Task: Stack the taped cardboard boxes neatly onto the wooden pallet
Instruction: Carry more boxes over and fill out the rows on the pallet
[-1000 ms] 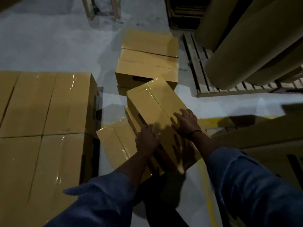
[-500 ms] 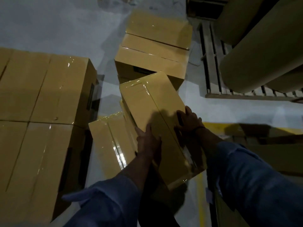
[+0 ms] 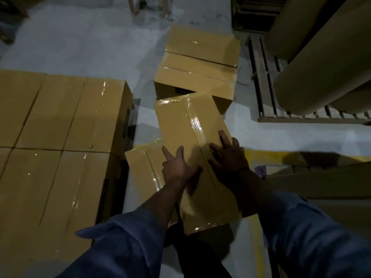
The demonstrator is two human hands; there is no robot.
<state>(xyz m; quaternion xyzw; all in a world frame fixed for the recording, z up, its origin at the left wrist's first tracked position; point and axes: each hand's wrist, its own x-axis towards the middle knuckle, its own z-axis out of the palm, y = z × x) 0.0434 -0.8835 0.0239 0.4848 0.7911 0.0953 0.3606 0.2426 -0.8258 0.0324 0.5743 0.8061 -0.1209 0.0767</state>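
L hand (image 3: 176,167) slid up onto glossy taped box (image 3: 176,121); R hand (image 3: 230,159) likewise flat, splayed.

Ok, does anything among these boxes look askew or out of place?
Yes: the tan taped cardboard box under the left hand and right hand sits crooked, angled across a second taped box lower beside it, unlike the squared-up stack of cardboard boxes at left. Both hands lie flat on its top. No damage or spill shows.

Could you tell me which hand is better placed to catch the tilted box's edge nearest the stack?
Probably the left hand: it rests by the tilted box's left edge, facing the stack; the right hand lies past the tape seam.
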